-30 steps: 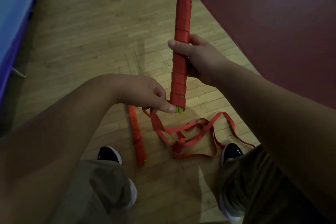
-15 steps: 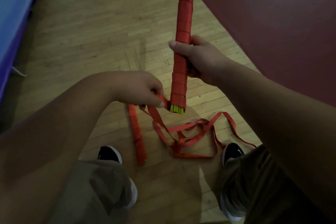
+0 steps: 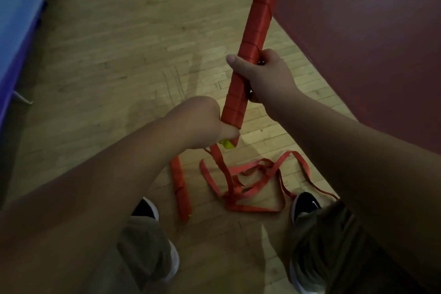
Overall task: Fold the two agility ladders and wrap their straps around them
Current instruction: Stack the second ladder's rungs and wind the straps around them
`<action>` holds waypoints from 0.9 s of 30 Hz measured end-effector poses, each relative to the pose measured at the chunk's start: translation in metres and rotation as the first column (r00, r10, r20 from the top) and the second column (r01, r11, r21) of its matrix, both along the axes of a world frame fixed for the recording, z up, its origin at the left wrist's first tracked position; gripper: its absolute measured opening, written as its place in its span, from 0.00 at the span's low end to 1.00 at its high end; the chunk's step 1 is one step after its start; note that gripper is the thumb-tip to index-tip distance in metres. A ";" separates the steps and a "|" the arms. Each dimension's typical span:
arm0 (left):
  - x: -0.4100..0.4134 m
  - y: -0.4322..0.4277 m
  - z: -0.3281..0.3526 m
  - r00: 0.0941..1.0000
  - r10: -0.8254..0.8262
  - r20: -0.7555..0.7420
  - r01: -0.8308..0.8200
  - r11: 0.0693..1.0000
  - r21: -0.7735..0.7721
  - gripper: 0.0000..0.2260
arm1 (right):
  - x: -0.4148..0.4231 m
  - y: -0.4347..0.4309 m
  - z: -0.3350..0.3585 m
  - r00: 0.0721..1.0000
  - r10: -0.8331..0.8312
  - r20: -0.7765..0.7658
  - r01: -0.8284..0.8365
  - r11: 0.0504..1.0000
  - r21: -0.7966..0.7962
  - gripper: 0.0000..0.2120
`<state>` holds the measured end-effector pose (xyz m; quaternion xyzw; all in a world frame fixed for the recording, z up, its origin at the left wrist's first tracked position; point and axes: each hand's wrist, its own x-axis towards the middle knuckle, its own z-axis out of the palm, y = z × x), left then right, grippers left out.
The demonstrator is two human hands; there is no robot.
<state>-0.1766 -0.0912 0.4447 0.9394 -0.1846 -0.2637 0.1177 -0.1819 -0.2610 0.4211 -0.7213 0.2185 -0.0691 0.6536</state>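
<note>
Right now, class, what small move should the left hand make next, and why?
Probably draw the strap round the bundle's lower end: the left hand holds it there, the right hand grips the bundle, and much strap lies loose on the floor.

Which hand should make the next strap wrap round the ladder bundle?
Left. The left hand pinches the loose strap at the lower end of the ladder bundle; the right hand grips mid-bundle, steadying it.

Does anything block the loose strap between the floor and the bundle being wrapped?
Nothing visible does. The loose strap rises freely from the floor to the lower end of the ladder bundle, where the left hand holds it; the right hand grips the bundle higher.
</note>
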 end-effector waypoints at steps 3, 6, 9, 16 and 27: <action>0.006 0.008 0.006 0.996 -0.057 -0.067 0.054 0.998 -0.046 0.21 | 0.000 -0.009 -0.001 0.999 0.045 -0.025 -0.042 0.991 0.125 0.26; 0.016 0.024 0.011 0.962 -0.143 -0.231 0.103 0.979 -0.178 0.18 | 0.001 -0.020 0.002 0.992 0.128 -0.019 -0.118 0.954 0.276 0.26; 0.019 0.035 0.010 0.878 -0.294 -0.377 0.150 0.919 -0.366 0.13 | 0.001 -0.023 0.004 0.961 0.272 0.052 -0.266 0.850 0.455 0.14; 0.021 0.038 0.012 0.826 -0.355 -0.438 0.171 0.898 -0.405 0.15 | -0.003 -0.034 0.012 0.838 0.513 0.183 -0.508 0.614 0.605 0.24; 0.031 0.038 0.007 0.908 -0.211 -0.361 0.167 0.975 -0.150 0.11 | 0.000 -0.021 0.001 0.837 0.542 0.079 -0.527 0.759 0.383 0.18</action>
